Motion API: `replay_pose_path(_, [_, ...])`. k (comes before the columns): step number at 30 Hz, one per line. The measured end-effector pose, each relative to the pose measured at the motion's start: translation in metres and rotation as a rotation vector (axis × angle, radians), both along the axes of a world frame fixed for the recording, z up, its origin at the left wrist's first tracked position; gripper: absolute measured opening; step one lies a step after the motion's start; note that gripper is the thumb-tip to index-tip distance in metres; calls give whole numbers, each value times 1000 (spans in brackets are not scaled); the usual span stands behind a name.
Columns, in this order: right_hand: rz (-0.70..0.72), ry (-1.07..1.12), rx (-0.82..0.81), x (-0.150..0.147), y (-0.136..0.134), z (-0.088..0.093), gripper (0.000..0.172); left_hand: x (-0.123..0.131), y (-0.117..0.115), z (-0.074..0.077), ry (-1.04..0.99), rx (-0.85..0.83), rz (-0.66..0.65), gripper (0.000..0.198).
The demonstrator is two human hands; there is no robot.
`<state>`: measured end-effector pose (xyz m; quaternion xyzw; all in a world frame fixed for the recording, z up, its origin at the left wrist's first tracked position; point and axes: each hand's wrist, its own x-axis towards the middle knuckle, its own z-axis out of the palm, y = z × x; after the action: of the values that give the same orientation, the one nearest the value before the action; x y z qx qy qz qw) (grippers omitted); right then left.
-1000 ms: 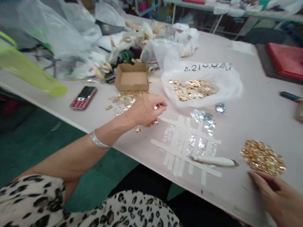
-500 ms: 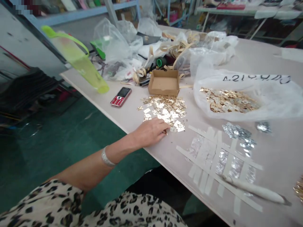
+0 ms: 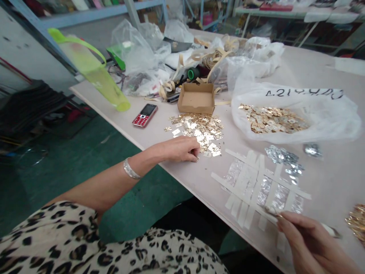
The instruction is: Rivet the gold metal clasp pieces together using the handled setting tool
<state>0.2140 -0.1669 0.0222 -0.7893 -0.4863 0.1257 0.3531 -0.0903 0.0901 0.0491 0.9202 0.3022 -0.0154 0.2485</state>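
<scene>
My left hand point(image 3: 179, 149) rests at the near edge of a loose pile of small gold metal pieces point(image 3: 196, 131), its fingertips pinched on a tiny piece. At lower right, my right hand point(image 3: 308, 239) grips a white-handled tool point(image 3: 327, 229), whose tip is hidden by my fingers. The tool lies just above a lattice of pale tape strips point(image 3: 251, 190) stuck over silvery pieces. A bangle point(image 3: 131, 169) circles my left wrist, and a leopard-print sleeve point(image 3: 85, 232) fills the lower left.
A plastic bag of gold pieces point(image 3: 293, 121) has handwritten numbers. Nearby are silver pieces point(image 3: 282, 156) and a gold heap point(image 3: 357, 222) at the right edge. A cardboard tray point(image 3: 196, 98), red phone point(image 3: 145, 115), yellow-green bag point(image 3: 88, 68), and plastic and tape clutter point(image 3: 199, 61) stand behind. The table edge point(image 3: 159, 156) drops to a green floor.
My right hand has come back into view and now holds the white-handled tool, which was lying on the tape. My left hand has stayed at the pile's near edge.
</scene>
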Motion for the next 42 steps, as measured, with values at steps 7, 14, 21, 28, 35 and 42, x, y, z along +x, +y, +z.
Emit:
replay_pose_path(7, [129,205,-55,-41,23,-5,32,-4,-8,6,-19,-62,84,13])
replay_pose_path(14, [105,491,15,-69,40,3,29,4,-37,0,-206,-70,224,7])
replay_pose_path(21, [153,536,122,-88,57,5,19,56,-98,-5,-751,-793,592,13])
replay_pose_path(28, [144,446,174,-81,59,0,16,77,-117,-10,-830,-856,563,20])
replay_pose_path(35, [118,414,176,-77,58,-3,15,82,-120,-16,-826,-811,499,21])
replay_pose_path(42, [246,-5,246,-66,60,4,15,83,-116,-18,-774,-621,377,18])
